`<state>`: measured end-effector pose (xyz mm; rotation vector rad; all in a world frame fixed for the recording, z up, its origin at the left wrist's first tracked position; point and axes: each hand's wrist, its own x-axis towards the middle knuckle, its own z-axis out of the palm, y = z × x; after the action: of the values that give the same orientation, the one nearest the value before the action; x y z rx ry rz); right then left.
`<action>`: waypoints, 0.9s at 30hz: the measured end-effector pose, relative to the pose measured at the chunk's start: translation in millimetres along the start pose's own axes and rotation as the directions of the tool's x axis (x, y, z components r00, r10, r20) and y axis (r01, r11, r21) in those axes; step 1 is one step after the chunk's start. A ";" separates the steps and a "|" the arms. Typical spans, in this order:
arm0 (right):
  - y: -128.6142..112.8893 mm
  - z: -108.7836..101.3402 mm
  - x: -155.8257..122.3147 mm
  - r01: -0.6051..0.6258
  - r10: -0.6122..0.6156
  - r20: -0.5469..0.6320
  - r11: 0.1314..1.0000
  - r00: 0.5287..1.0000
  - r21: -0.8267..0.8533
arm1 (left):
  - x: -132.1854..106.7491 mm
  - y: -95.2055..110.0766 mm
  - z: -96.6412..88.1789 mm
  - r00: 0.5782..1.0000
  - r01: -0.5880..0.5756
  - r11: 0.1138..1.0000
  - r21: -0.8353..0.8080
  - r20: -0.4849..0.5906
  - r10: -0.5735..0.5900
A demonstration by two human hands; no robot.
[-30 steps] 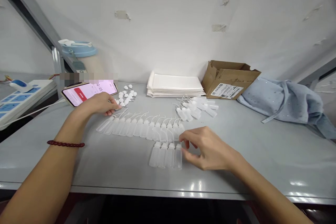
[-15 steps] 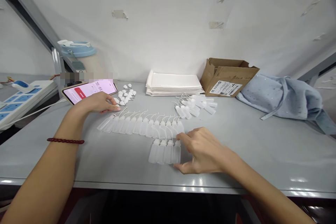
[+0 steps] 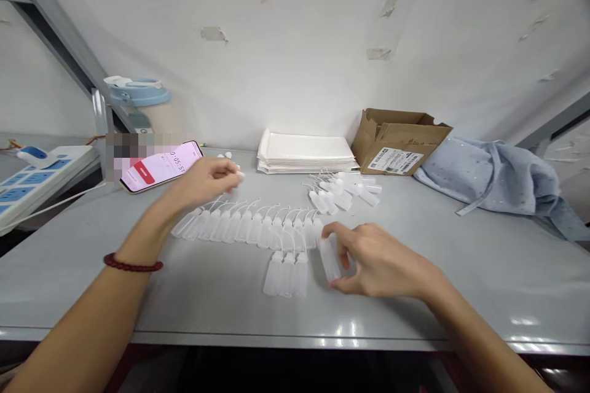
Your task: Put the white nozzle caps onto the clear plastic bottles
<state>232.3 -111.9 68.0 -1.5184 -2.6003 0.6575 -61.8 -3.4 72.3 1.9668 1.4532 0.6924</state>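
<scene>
My right hand (image 3: 373,258) grips a small translucent squeeze bottle (image 3: 329,260) between thumb and fingers, just above the table. Left of it, three similar bottles (image 3: 286,274) lie side by side, their thin white cords pointing up. Behind these runs a long row of bottles (image 3: 237,226), also with cords. My left hand (image 3: 209,181) hovers above the left part of that row, fingers pinched on what looks like a small white cap (image 3: 240,174). It covers most of the pile of white caps (image 3: 228,155).
More bottles (image 3: 343,191) lie in a loose heap behind my right hand. At the back are a stack of white sheets or envelopes (image 3: 304,150), a cardboard box (image 3: 405,141) and blue cloth (image 3: 493,178). A phone (image 3: 161,166), a cup (image 3: 141,95) and a power strip (image 3: 41,175) stand left.
My right hand has lifted the rightmost bottle of the front group and moved it right. My left hand has risen from the cap pile and shifted right.
</scene>
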 end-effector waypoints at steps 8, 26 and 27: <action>15.8 -8.0 -0.3 0.107 -0.080 -0.134 0.973 0.988 0.206 | -19.1 43.3 61.7 0.887 -0.151 0.940 -0.305 0.378 0.265; 9.7 9.4 4.9 0.167 -0.127 -0.185 0.962 0.974 0.216 | -24.4 47.7 73.7 0.851 -0.160 0.924 -0.347 0.426 0.307; 10.2 9.4 5.1 0.168 -0.127 -0.190 0.961 0.974 0.219 | -24.4 48.0 73.5 0.853 -0.155 0.925 -0.346 0.426 0.302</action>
<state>235.6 -106.4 54.6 -1.2388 -2.3803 0.7482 15.1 -49.0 54.7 1.9078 0.7740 0.4504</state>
